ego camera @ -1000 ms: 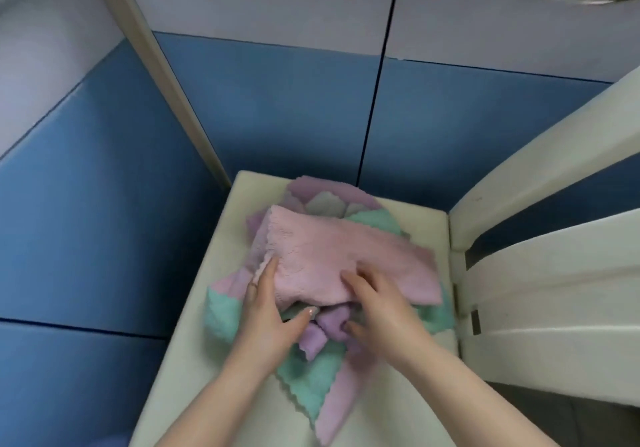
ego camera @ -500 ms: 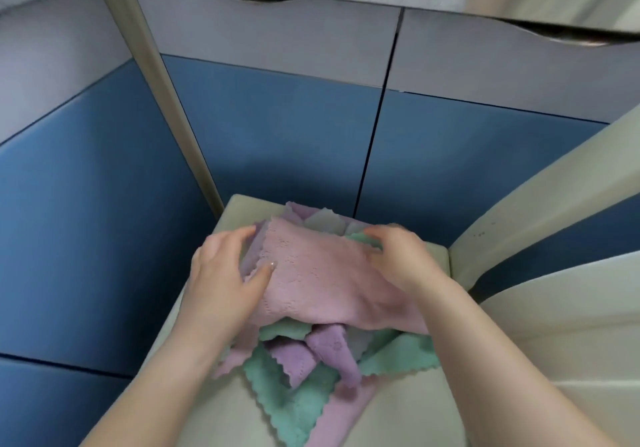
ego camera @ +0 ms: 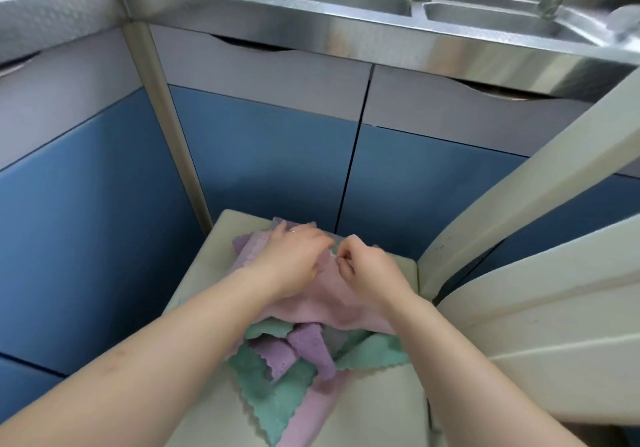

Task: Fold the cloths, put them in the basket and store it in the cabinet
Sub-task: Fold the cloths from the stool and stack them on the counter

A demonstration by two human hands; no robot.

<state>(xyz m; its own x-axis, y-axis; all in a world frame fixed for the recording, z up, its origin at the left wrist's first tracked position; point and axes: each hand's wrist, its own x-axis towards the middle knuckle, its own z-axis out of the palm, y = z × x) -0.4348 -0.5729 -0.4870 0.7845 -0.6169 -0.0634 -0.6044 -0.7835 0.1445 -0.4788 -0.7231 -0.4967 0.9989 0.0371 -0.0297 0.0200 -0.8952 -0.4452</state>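
Note:
A heap of small scalloped cloths lies on a cream chair seat [ego camera: 377, 408]. On top is a pink cloth [ego camera: 332, 303]; beneath it show purple cloths [ego camera: 304, 346] and green cloths [ego camera: 273, 398]. Both hands rest at the far edge of the pink cloth. My left hand [ego camera: 294, 256] presses on it with fingers curled over the far edge. My right hand [ego camera: 363, 266] pinches that same edge beside it. No basket is in view.
Blue cabinet doors [ego camera: 270, 159] with grey upper panels stand right behind the chair. A steel double sink [ego camera: 346, 0] and counter run above them. The chair's cream backrest slats [ego camera: 540, 291] rise at the right. A metal post [ego camera: 162, 117] stands at left.
Both hands moved from the near side of the pink cloth to its far edge and came close together. The camera tilted up, bringing the sink into view.

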